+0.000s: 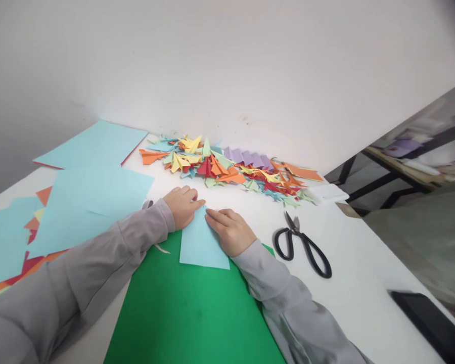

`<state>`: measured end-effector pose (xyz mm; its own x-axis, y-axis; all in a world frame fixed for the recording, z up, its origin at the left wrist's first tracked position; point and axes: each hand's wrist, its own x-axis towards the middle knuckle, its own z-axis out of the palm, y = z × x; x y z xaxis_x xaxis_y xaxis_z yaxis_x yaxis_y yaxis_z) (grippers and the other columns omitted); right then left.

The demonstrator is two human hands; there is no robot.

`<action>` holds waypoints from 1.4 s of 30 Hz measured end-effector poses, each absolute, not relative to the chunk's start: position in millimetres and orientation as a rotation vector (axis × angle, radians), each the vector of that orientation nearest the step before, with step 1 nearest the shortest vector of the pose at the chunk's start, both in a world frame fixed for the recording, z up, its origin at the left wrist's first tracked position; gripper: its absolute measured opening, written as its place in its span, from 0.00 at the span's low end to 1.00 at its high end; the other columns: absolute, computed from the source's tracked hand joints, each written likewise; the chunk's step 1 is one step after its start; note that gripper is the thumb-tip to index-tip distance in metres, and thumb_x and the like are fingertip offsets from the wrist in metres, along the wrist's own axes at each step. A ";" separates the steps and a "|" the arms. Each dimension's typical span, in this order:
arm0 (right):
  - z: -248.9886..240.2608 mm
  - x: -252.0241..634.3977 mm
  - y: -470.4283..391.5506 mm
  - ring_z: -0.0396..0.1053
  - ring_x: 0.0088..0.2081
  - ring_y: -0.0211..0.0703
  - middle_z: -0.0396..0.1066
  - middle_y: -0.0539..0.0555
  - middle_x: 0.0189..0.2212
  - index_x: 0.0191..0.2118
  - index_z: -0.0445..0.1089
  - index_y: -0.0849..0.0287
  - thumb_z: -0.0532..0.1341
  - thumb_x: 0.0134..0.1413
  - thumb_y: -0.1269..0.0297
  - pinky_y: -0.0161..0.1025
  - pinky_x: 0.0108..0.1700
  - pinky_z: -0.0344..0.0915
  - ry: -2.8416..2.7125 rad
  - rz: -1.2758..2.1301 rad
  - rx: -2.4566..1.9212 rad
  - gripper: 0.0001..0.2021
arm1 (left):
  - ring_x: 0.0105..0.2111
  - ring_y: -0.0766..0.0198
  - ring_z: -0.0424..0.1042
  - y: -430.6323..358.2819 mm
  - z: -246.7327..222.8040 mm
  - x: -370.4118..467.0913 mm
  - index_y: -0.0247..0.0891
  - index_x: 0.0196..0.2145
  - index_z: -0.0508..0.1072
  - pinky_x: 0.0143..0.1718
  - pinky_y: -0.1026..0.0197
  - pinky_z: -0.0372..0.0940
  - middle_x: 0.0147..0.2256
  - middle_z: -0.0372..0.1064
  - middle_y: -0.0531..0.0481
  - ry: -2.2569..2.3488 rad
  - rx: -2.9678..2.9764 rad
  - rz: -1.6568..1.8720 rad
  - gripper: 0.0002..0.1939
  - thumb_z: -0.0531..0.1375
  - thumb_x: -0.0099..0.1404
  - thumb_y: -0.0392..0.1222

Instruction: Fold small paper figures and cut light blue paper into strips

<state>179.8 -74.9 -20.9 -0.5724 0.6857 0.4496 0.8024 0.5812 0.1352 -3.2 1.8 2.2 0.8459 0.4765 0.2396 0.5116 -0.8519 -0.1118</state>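
A small light blue paper (pixel 203 245) lies on the green sheet (pixel 197 308), its far end narrowed between my hands. My left hand (pixel 182 206) is at the paper's far left side, fingers curled with the index finger reaching to the tip. On the right edge rests my right hand (pixel 230 230), its fingers extended together and pointing at the same tip. Whether either hand pinches the paper is hard to make out.
Many folded paper planes (pixel 212 169) lie along the wall. Black-handled scissors (pixel 303 245) are right of my right hand. Large blue sheets (pixel 87 202) spread at the left. A black flat object (pixel 432 323) lies at the right edge.
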 end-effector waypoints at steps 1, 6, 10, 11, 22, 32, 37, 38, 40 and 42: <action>-21.1 179.8 -74.8 0.61 0.37 0.46 0.70 0.56 0.44 0.43 0.70 0.63 0.51 0.53 0.76 0.42 0.36 0.65 -2.467 -0.466 -1.212 0.15 | 0.36 0.55 0.59 1.7 2.3 -3.4 0.40 0.48 0.66 0.32 0.55 0.54 0.40 0.62 0.41 -0.760 -2.855 -0.299 0.20 0.52 0.56 0.37; -22.0 180.1 -74.4 0.61 0.37 0.47 0.71 0.58 0.44 0.43 0.70 0.65 0.52 0.52 0.76 0.43 0.36 0.65 -2.467 -0.453 -1.200 0.15 | 0.36 0.54 0.59 1.6 2.6 -3.5 0.46 0.47 0.67 0.31 0.55 0.54 0.40 0.62 0.42 -0.751 -2.850 -0.292 0.20 0.52 0.57 0.38; -21.4 180.1 -74.5 0.61 0.38 0.47 0.70 0.58 0.44 0.44 0.70 0.64 0.51 0.52 0.76 0.43 0.35 0.65 -2.481 -0.421 -1.217 0.16 | 0.37 0.54 0.60 1.2 2.6 -3.3 0.46 0.48 0.67 0.31 0.55 0.54 0.41 0.63 0.42 -0.741 -2.846 -0.292 0.20 0.52 0.56 0.39; -21.2 180.0 -74.5 0.61 0.38 0.47 0.70 0.58 0.45 0.44 0.70 0.64 0.50 0.52 0.76 0.43 0.36 0.65 -2.484 -0.414 -1.224 0.16 | 0.37 0.54 0.60 1.0 2.4 -3.2 0.45 0.48 0.67 0.31 0.55 0.54 0.43 0.63 0.42 -0.730 -2.845 -0.289 0.20 0.53 0.56 0.38; -21.2 179.2 -74.4 0.61 0.37 0.47 0.70 0.57 0.44 0.43 0.70 0.63 0.50 0.53 0.76 0.43 0.35 0.65 -2.474 -0.436 -1.220 0.15 | 0.41 0.52 0.60 -0.1 0.5 -2.4 0.30 0.49 0.65 0.34 0.53 0.54 0.50 0.62 0.40 -0.778 -2.824 -0.275 0.21 0.50 0.58 0.37; -21.2 179.1 -74.0 0.61 0.37 0.46 0.71 0.58 0.44 0.43 0.70 0.64 0.50 0.53 0.76 0.43 0.35 0.65 -2.473 -0.445 -1.216 0.15 | 0.48 0.54 0.60 4.3 -10.8 -8.3 0.33 0.42 0.70 0.46 0.52 0.58 0.46 0.66 0.42 -0.394 -2.991 -0.593 0.17 0.50 0.57 0.36; -20.9 179.3 -74.3 0.61 0.37 0.47 0.70 0.58 0.44 0.44 0.70 0.64 0.50 0.54 0.75 0.43 0.35 0.65 -2.474 -0.433 -1.223 0.15 | 0.49 0.52 0.59 2.8 -10.2 -10.0 0.36 0.41 0.72 0.47 0.48 0.58 0.49 0.63 0.39 -0.450 -2.968 -0.640 0.16 0.51 0.56 0.37; -21.1 179.5 -74.3 0.61 0.37 0.47 0.70 0.58 0.45 0.44 0.69 0.64 0.49 0.55 0.74 0.44 0.35 0.65 -2.475 -0.426 -1.231 0.15 | 0.50 0.50 0.59 2.1 -9.3 -10.3 0.37 0.40 0.73 0.46 0.47 0.58 0.50 0.61 0.38 -0.481 -2.955 -0.647 0.16 0.52 0.55 0.37; -21.6 179.7 -74.3 0.61 0.38 0.47 0.70 0.59 0.45 0.44 0.69 0.63 0.49 0.55 0.74 0.44 0.35 0.65 -2.478 -0.416 -1.235 0.15 | 0.51 0.49 0.58 0.7 -7.6 -10.6 0.39 0.40 0.73 0.45 0.44 0.58 0.51 0.59 0.38 -0.523 -2.944 -0.650 0.16 0.52 0.54 0.37; -22.0 179.8 -74.3 0.61 0.38 0.47 0.70 0.58 0.45 0.44 0.69 0.63 0.49 0.55 0.74 0.44 0.35 0.65 -2.474 -0.414 -1.234 0.16 | 0.50 0.49 0.58 0.1 -6.7 -10.6 0.40 0.40 0.73 0.44 0.45 0.58 0.52 0.59 0.38 -0.529 -2.948 -0.646 0.16 0.52 0.54 0.36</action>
